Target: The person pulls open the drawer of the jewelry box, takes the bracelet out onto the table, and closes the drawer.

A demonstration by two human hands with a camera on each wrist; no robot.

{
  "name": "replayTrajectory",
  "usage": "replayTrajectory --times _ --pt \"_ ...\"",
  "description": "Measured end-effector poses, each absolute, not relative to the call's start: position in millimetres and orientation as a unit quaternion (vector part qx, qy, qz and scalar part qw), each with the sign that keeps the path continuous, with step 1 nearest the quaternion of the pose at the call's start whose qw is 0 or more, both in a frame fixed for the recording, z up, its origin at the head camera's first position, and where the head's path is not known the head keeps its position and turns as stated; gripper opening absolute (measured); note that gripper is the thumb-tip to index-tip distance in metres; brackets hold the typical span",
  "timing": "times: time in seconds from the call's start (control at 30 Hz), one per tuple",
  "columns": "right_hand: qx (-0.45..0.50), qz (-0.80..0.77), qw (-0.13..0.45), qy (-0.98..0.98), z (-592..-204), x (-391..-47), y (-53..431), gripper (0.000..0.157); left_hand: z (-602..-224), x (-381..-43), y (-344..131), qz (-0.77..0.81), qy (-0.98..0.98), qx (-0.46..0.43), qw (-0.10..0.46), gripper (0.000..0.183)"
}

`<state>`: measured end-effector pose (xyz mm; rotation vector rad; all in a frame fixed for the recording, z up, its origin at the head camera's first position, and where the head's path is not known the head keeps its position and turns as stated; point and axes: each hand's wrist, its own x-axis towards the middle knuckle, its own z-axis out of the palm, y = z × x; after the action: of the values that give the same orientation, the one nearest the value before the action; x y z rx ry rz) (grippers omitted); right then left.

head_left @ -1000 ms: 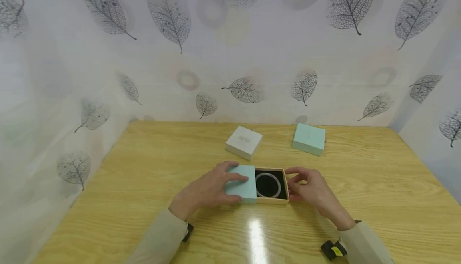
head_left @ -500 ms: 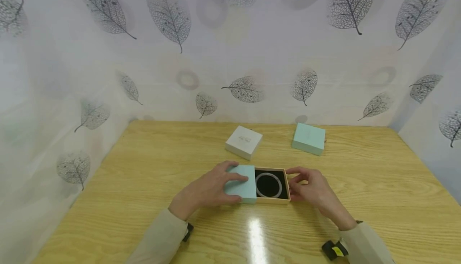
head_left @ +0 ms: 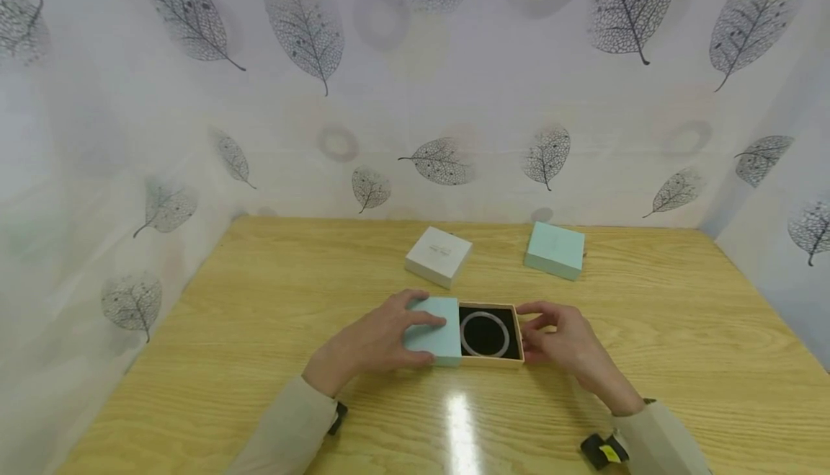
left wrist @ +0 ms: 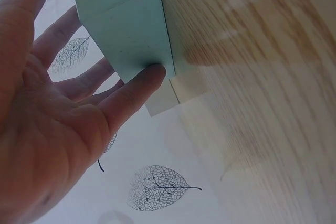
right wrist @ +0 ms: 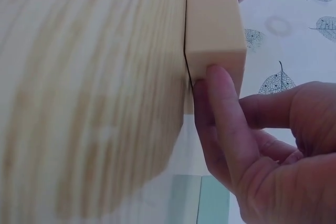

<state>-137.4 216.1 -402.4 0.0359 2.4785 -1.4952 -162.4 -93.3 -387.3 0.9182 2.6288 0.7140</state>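
Note:
A mint-green sleeve box lies on the table, its sleeve (head_left: 446, 344) to the left and its cream-edged drawer (head_left: 491, 362) partly out to the right. A pale round bangle (head_left: 485, 313) rests on black padding (head_left: 485, 335) inside the drawer. My left hand (head_left: 382, 338) spans the sleeve from the left, gripping it between thumb and fingers, with one finger on top. At the drawer's right end is my right hand (head_left: 567, 342), its fingertips pinching at the end wall; in the right wrist view the exact hold on the drawer front (right wrist: 215, 59) is partly hidden.
Behind the open box stand a closed white box (head_left: 439, 255) and, farther right, a closed mint box (head_left: 555, 250). The wooden table (head_left: 292, 266) meets a leaf-patterned cloth backdrop (head_left: 292, 172) at the back and sides.
The drawer has slid slightly to the right with my right hand, so the whole bangle is now in sight. My left hand and the sleeve have stayed in place.

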Motion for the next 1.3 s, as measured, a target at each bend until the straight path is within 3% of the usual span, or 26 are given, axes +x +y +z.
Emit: replayTrajectory --times 0.23,0.57,0.9,1.3 --pt "-0.008 -0.470 0.091 0.878 -393.6 -137.2 215.7 0.038 -386.7 -162.5 -93.5 0.246 0.906 0.317 0.136 0.050" --pt "-0.082 -0.333 0.009 0.939 -389.4 -143.7 198.9 0.018 -387.5 -163.3 -93.4 0.248 0.904 0.323 0.134 0.049" --pt "-0.122 -0.243 0.000 0.962 -392.7 -148.9 187.4 0.013 -387.2 -163.2 -94.5 0.247 0.905 0.321 0.132 0.049" --pt "-0.075 -0.255 0.015 0.964 -390.9 -150.8 179.5 0.011 -387.5 -163.4 -95.3 0.253 0.902 0.322 0.133 0.049"
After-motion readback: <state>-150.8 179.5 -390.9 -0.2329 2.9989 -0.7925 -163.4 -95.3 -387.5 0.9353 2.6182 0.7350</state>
